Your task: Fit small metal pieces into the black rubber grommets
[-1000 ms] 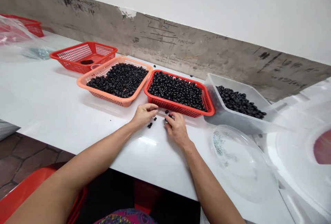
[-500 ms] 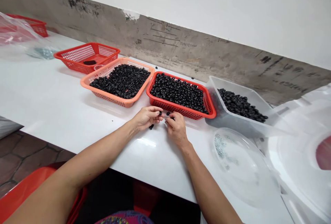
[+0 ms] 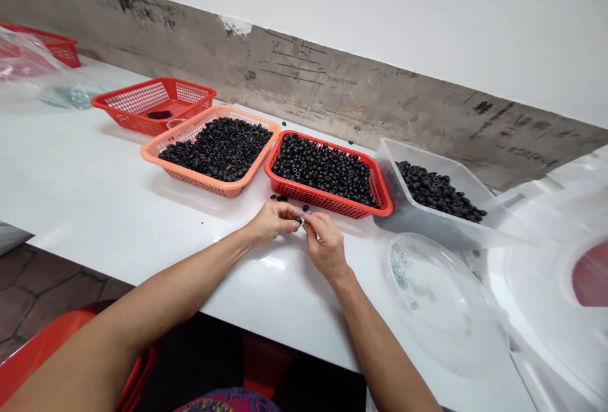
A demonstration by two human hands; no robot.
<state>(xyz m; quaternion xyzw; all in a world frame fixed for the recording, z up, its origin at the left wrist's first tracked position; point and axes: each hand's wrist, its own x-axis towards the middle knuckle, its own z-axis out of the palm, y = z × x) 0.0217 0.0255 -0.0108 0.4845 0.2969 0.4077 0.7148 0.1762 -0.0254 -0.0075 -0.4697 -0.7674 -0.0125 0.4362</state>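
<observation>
Fingertips point(image 3: 292, 223) of the left hand point(image 3: 273, 222) and the right hand point(image 3: 325, 246) pressed together in a tight pinch on a small black ring point(image 3: 299, 220), over the white table point(image 3: 142, 222). Beside the ring, one tiny shiny bit, too small to make out. Loose black rings point(image 3: 280, 198) at 11 o'clock from the hands, lying on the table just below the red basket point(image 3: 323, 199) at 12 o'clock, heaped with more rings. Orange basket point(image 3: 192, 179) touching distance from it, at 11 o'clock, also heaped. Farther off at 10 o'clock, a second red basket point(image 3: 142, 122) with a small dark pile and a little clear cup point(image 3: 175, 123). Clear plastic tub point(image 3: 408, 225) at 2 o'clock, holding a heap of rings. Clear round plate point(image 3: 441, 310) at 4 o'clock, with grey specks point(image 3: 399, 266) on it. Red chair point(image 3: 52, 342) at 8 o'clock, below the table edge.
</observation>
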